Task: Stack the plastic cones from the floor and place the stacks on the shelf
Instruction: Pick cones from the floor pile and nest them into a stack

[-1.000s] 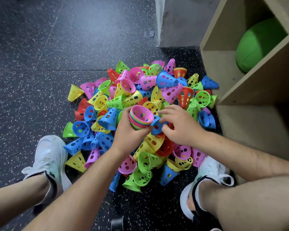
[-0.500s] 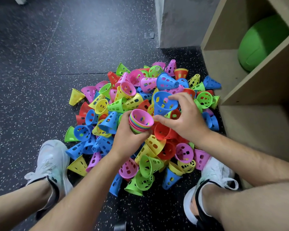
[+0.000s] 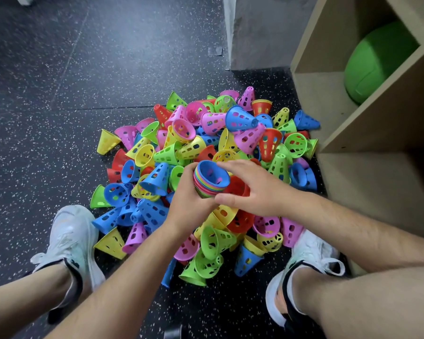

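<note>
A big heap of perforated plastic cones [image 3: 213,143] in pink, blue, green, yellow and red lies on the dark speckled floor between my feet. Over its middle, my left hand [image 3: 189,204] is wrapped around a nested stack of cones [image 3: 209,182], held mouth-up, with a blue cone innermost on top. My right hand [image 3: 255,189] rests on the right side of that stack, fingers over the blue cone's rim and thumb below it. The stack's lower part is hidden in my left palm. The wooden shelf [image 3: 367,123] stands at the right, beside the heap.
A green ball [image 3: 375,64] sits in the shelf's upper compartment; the lower compartment opens just right of the heap. A grey concrete pillar [image 3: 255,33] stands behind the cones. My white shoes [image 3: 69,243] [image 3: 311,263] flank the pile. Dark floor extends to the left and back.
My right hand picked a blue cone out of the pile, carried it left and set it into the stack in my left hand, where a pink cone was innermost before.
</note>
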### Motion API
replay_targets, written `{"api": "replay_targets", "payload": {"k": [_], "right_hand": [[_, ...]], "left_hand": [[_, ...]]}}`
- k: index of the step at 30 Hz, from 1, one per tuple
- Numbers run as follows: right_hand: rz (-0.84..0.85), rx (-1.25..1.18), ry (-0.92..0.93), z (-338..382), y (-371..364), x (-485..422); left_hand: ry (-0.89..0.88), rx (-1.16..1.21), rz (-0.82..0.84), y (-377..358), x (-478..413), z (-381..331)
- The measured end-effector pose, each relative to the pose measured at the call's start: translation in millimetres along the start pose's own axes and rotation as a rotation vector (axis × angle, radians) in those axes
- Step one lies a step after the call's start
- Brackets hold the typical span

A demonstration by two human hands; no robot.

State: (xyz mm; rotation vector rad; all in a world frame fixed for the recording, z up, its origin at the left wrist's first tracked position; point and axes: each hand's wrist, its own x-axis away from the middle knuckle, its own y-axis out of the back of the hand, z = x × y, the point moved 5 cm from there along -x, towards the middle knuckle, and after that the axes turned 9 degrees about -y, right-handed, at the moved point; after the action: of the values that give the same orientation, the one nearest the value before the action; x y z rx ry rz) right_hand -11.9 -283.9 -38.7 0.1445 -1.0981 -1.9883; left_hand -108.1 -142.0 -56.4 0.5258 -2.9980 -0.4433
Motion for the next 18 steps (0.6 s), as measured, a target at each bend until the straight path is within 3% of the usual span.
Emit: {"api": "replay_targets", "payload": {"k": [2,6,9,13,18], "right_hand": [[0.052,-0.028,-0.023,-5.9,-2.4,1.5],[-0.122,-0.113,-0.014,-10.3,13.7,4.5],[-0.176,0.081,0.025,-15.7,16.0,5.2],[-0.047,0.370,0.003,-28.5,5.9,6.7],[-0.058,0.440,0.046,-30.5,4.1,4.7]], "left_hand": [[0.013,0.009,0.003,-1.6,1.4,0.2],[0.017,0.010,-0.016,-5.2,3.6,-0.9],[0.026,-0.001,-0.016,-7.8,5.0,0.4],[0.042,-0.014,0.001,-10.9,7.0,3.8],[0.048,-0.023,0.010,-12.7,8.5,4.5]]}}
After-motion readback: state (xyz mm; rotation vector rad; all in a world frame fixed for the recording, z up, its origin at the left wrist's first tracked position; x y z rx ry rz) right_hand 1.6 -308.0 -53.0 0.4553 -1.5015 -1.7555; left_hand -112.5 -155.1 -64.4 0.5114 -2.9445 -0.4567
